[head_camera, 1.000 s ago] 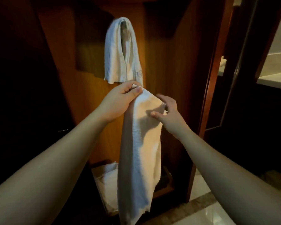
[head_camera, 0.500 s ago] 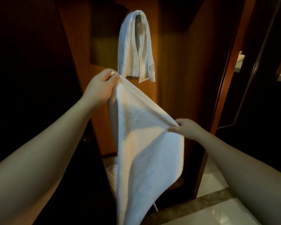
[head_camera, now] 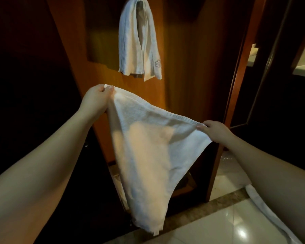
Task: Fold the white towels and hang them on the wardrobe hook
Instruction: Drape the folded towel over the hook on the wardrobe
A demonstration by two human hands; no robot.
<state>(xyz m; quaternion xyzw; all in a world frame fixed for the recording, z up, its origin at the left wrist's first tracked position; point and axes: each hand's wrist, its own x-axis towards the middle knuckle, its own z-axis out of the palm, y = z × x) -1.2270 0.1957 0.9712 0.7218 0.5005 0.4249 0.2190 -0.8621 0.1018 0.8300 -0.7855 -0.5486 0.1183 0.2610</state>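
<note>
Here the person holds a white terry-cloth towel spread in the air in front of the brown wooden wardrobe, so the folding step appears to be in hand and the hanging not yet done for this piece. The left hand pinches the upper corner on the left, fingers and thumb closed on the hem; the right hand pinches the opposite corner lower on the right, so the top edge runs taut and slanted between them and the cloth sags to a point near the pale glossy tiled floor. Farther off and higher, a second folded white towel already hangs from the dark metal hook on the wardrobe panel. The next move probably calls for bringing the two corners together to halve the cloth, keeping the edges aligned, and then narrowing it enough to drape over the hook beside the hanging one.
</note>
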